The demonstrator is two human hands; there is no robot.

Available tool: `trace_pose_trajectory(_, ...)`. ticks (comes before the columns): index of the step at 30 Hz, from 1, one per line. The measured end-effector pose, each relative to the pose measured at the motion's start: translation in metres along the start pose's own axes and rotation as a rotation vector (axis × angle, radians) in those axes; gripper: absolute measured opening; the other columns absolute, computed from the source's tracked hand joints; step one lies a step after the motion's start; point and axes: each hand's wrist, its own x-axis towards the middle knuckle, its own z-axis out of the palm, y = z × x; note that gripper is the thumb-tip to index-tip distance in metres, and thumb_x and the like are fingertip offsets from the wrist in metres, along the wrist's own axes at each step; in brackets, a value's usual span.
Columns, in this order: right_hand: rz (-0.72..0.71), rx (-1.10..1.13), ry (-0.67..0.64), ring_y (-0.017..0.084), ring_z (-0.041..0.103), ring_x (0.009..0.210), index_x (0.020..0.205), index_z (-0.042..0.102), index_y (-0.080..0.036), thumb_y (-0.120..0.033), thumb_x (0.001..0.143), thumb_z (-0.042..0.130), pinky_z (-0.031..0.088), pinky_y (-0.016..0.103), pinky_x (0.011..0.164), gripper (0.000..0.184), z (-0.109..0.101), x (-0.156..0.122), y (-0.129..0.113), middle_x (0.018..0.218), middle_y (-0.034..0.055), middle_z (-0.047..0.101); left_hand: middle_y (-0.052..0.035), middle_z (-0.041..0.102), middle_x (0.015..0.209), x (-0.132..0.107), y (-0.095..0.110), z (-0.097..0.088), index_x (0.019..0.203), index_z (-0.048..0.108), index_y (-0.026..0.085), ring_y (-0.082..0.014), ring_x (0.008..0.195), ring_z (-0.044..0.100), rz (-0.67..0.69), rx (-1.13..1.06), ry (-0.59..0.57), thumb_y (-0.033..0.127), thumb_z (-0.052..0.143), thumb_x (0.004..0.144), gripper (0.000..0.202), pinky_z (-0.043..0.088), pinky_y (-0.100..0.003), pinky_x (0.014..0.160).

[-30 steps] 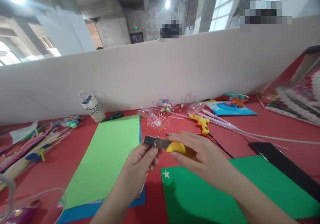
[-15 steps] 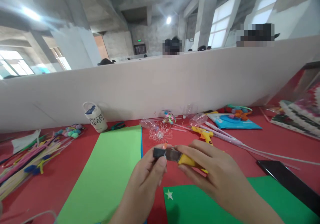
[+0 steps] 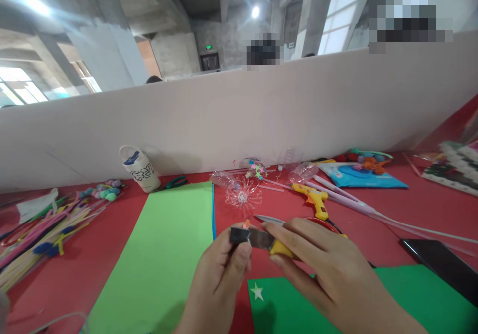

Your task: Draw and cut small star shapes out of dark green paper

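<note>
My left hand (image 3: 224, 269) pinches a small black block (image 3: 239, 235) between thumb and fingers. A bit of orange (image 3: 247, 223) shows just above it; I cannot tell what it is. From the block's right side a flat, dull metal strip (image 3: 260, 240) runs into a yellow handle (image 3: 282, 250), like a utility knife. Around that handle my right hand (image 3: 328, 267) is closed, its fingers hiding much of it. Partly under the right hand lie scissors (image 3: 269, 219). Below sits a dark green sheet (image 3: 317, 309) with a pale star (image 3: 257, 291) on its corner.
A light green sheet (image 3: 164, 244) lies left on the red table. Behind are a white cup (image 3: 144, 174), pliers (image 3: 176, 182), clear plastic bottle pieces (image 3: 224, 178) and a yellow glue gun (image 3: 313, 198). Pipe cleaners (image 3: 45, 239) are at left, a black phone-like slab (image 3: 440, 269) at right.
The view has tilted down and turned slightly left. The right hand sits a little farther from the glue gun in view, and the scissors now show. Both hands keep their hold.
</note>
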Motion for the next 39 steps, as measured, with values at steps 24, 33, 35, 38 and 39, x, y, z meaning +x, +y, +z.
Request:
trace_pose_trajectory(24, -0.030, -0.032, -0.011, 0.021, 0.064, 0.071, 0.110, 0.059, -0.020, -0.031, 0.096, 0.041, 0.050, 0.031, 0.056, 0.025, -0.001, 0.000, 0.004, 0.086, 0.0081, 0.066, 0.0039, 0.042, 0.058, 0.001, -0.003, 0.001, 0.089, 0.065, 0.020, -0.0110, 0.051, 0.030, -0.048, -0.050, -0.001, 0.053, 0.055, 0.081, 0.036, 0.023, -0.024, 0.046)
trace_pose_trajectory(33, -0.025, -0.092, 0.001, 0.021, 0.063, 0.069, 0.111, 0.060, -0.020, -0.030, 0.096, 0.040, 0.048, 0.032, 0.055, 0.026, 0.000, -0.002, 0.002, 0.085, 0.0079, 0.066, 0.0009, 0.050, 0.065, 0.008, -0.013, -0.005, 0.088, 0.065, 0.020, -0.0113, 0.055, 0.036, 0.036, 0.026, -0.057, 0.054, 0.052, 0.084, 0.037, 0.024, -0.023, 0.046)
trace_pose_trajectory(35, -0.028, -0.097, 0.010, 0.021, 0.063, 0.068, 0.110, 0.060, -0.020, -0.030, 0.097, 0.039, 0.047, 0.031, 0.055, 0.027, 0.000, -0.002, 0.002, 0.085, 0.0079, 0.066, -0.0002, 0.053, 0.068, 0.008, -0.011, -0.004, 0.085, 0.064, 0.020, -0.0118, 0.057, 0.039, 0.062, 0.037, -0.049, 0.054, 0.052, 0.083, 0.036, 0.025, -0.023, 0.046)
trace_pose_trajectory(38, -0.031, -0.102, 0.016, 0.020, 0.063, 0.067, 0.109, 0.061, -0.019, -0.030, 0.097, 0.038, 0.046, 0.031, 0.053, 0.028, 0.000, -0.003, 0.002, 0.083, 0.0074, 0.065, -0.0005, 0.053, 0.068, 0.008, -0.008, -0.003, 0.081, 0.063, 0.019, -0.0117, 0.057, 0.039, 0.065, 0.042, -0.039, 0.052, 0.052, 0.084, 0.035, 0.025, -0.022, 0.046)
trace_pose_trajectory(39, -0.031, -0.103, 0.016, 0.020, 0.062, 0.067, 0.109, 0.060, -0.019, -0.030, 0.097, 0.038, 0.045, 0.031, 0.053, 0.027, 0.000, -0.003, 0.002, 0.083, 0.0071, 0.065, -0.0002, 0.053, 0.068, 0.008, -0.007, -0.003, 0.081, 0.063, 0.019, -0.0113, 0.056, 0.038, 0.060, 0.037, -0.038, 0.051, 0.052, 0.084, 0.035, 0.024, -0.022, 0.046)
